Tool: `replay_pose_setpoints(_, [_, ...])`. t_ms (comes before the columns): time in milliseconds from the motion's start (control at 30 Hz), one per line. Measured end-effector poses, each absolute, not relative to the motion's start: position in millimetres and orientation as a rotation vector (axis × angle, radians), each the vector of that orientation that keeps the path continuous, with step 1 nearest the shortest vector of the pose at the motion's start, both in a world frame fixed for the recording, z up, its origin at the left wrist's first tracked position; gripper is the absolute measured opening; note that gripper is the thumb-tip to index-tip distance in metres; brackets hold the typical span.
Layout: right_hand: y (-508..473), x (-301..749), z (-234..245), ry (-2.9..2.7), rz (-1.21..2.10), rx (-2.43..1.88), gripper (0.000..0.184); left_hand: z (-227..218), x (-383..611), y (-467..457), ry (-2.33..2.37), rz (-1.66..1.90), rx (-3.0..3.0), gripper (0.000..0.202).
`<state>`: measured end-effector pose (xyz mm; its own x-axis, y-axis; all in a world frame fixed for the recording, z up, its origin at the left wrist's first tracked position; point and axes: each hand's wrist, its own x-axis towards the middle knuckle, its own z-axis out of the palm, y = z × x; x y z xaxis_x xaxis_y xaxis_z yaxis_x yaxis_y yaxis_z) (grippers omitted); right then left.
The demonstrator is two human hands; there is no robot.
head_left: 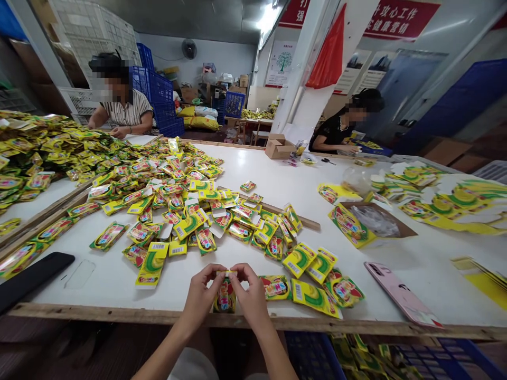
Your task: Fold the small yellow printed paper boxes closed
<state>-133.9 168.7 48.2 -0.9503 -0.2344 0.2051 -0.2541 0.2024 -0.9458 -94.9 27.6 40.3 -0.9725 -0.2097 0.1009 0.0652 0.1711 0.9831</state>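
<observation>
Between my two hands, near the table's front edge, stands a small green and yellow candy box (pixel 225 298). My left hand (pixel 205 287) pinches its top edge from the left, thumb and fingers closed. From the right, my right hand (pixel 246 290) grips the same top edge in a like pinch. Just right of my right hand lies another printed box (pixel 274 287), flat on the table, with a yellow box (pixel 312 298) beyond it. A loose heap of such boxes (pixel 190 224) spreads out ahead of my hands, some with white flaps standing open.
A pink phone (pixel 402 293) lies at the right, a black phone-like object (pixel 35 277) at the left. An open display carton (pixel 352 227) holds clear plastic. Wooden strips (pixel 309 221) cross the white table (pixel 245 158). Two people sit across it. Blue crates (pixel 312 356) stand below the edge.
</observation>
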Motion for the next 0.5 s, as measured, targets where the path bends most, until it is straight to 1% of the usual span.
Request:
replay_pose_setpoints(133, [172, -130, 42, -2.362, 2.044, 0.516, 0.015, 33, -89, 25, -2.205, -1.944, 0.072, 0.022])
replay_pose_setpoints(233, [170, -124, 35, -2.318, 2.132, 0.555, 0.014, 32, -84, 24, -2.19, -1.9, -0.014, 0.017])
replay_pose_setpoints(300, [170, -119, 33, -2.301, 2.118, 0.565, 0.013, 33, -81, 24, -2.217, -1.861, -0.079, 0.015])
replay_pose_setpoints(400, [188, -113, 42, -2.304, 1.89, 0.504, 0.015, 38, -83, 18, -2.316, -1.713, -0.142, 0.02])
replay_pose_setpoints(500, [247, -105, 65, -2.296, 1.496, 0.243, 0.021, 43, -103, -6, -2.376, -1.359, -0.071, 0.029])
